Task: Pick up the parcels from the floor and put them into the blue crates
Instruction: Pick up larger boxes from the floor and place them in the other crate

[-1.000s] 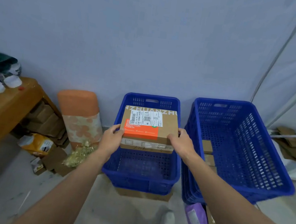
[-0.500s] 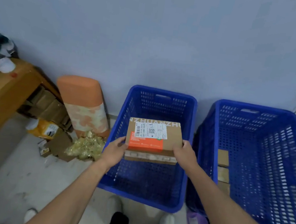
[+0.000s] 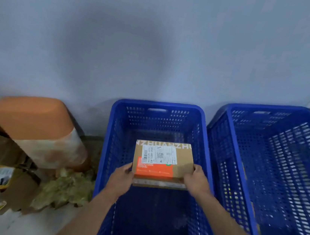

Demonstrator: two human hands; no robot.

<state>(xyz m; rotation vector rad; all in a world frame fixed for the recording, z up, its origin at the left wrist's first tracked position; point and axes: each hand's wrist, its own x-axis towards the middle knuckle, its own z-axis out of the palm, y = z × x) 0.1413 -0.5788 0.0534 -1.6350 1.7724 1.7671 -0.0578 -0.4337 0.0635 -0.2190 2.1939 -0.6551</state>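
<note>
My left hand [image 3: 120, 178] and right hand [image 3: 197, 182] each keep a curled grip on a near corner of the cardboard parcel [image 3: 163, 164]. It sits label-up inside the left blue crate [image 3: 107, 140]; I cannot tell whether it touches the bottom. The right blue crate [image 3: 280, 173] stands just beside, by the wall [image 3: 160, 39].

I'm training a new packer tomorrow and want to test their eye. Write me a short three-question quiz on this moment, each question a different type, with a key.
1. True or false: the cardboard parcel lies on the floor outside the left crate.
2. The left hand and right hand are: A) both empty, B) gripping the parcel's opposite ends, C) resting on the crate's rim.
3. Fill in: the parcel's white label faces ____.
Key: 1 false; 2 B; 3 up.
</note>
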